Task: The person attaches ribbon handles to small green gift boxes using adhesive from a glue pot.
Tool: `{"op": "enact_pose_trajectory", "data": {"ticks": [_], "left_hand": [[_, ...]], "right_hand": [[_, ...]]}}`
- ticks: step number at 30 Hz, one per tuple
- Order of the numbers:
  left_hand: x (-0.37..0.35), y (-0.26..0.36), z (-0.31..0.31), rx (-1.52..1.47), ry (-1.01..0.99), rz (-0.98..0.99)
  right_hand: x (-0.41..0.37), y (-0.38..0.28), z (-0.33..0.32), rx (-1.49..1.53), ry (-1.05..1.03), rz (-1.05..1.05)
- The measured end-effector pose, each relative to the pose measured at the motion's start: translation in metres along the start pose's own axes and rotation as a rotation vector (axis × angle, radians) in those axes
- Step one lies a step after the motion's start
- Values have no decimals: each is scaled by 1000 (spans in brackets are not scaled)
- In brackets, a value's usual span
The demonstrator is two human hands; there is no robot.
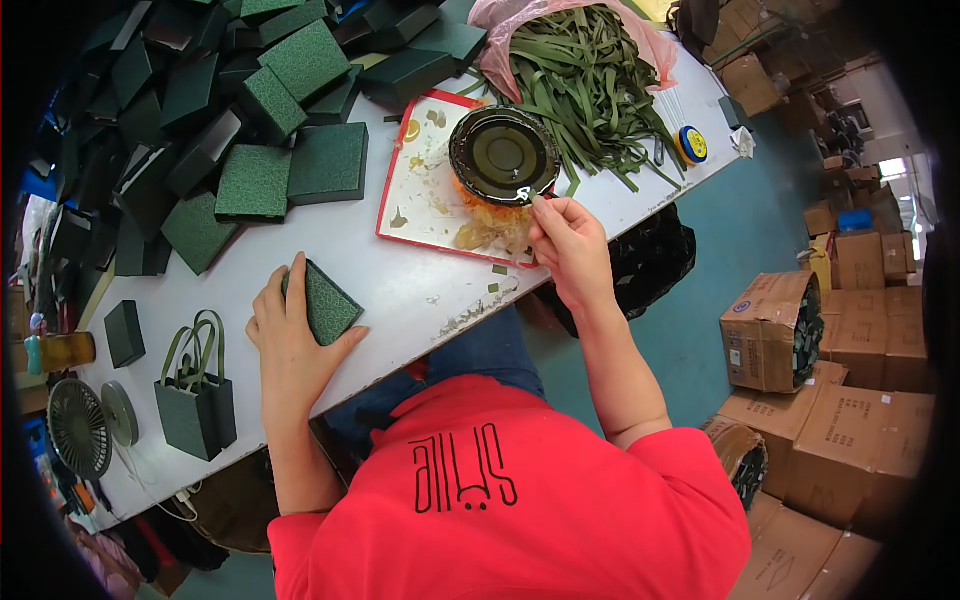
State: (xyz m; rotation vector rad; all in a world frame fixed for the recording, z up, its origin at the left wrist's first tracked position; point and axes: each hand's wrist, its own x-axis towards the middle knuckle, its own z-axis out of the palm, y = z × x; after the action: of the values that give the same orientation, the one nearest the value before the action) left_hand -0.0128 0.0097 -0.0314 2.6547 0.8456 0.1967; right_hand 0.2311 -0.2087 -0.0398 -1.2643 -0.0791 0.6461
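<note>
On the table near its front edge, my left hand (290,340) grips a small dark green textured box (332,305), fingers along its left side and thumb at its near corner. My right hand (568,240) is closed in a pinch at the near right rim of a round black pot (503,155). What the fingertips hold there is too small to make out. Dark, shiny liquid fills the pot. Amber, crusty residue (492,228) clings below it, on a white tray (408,215) with a red rim.
A heap of similar green boxes (255,180) covers the back left. Green ribbons (590,85) spill from a pink plastic bag (655,45). A green bag with handles (195,410) and a fan (80,430) stand left. Cardboard cartons (850,430) are stacked right.
</note>
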Motion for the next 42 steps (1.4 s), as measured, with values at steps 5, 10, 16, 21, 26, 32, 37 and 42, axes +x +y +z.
{"op": "enact_pose_trajectory", "data": {"ticks": [5,10,16,21,26,32,37,42], "left_hand": [[0,1,0,17,12,-5],[0,4,-1,33,22,-14],[3,0,-2,-278,44,130],[10,12,-14,-593,-21,330],[15,17,-19,-646,-91,449],[16,17,-19,-700,-107,524],[18,16,-19,-722,-125,569],[19,20,-24,-690,-156,584]], "right_hand": [[2,0,-1,27,-1,34],[0,3,-3,70,-6,20],[-32,6,4,-20,-66,-110],[-67,5,28,-121,-404,87],[-79,11,50,-225,-620,331],[-76,10,60,-230,-658,422],[-76,8,62,-257,-669,425],[-73,5,65,-461,-679,407]]}}
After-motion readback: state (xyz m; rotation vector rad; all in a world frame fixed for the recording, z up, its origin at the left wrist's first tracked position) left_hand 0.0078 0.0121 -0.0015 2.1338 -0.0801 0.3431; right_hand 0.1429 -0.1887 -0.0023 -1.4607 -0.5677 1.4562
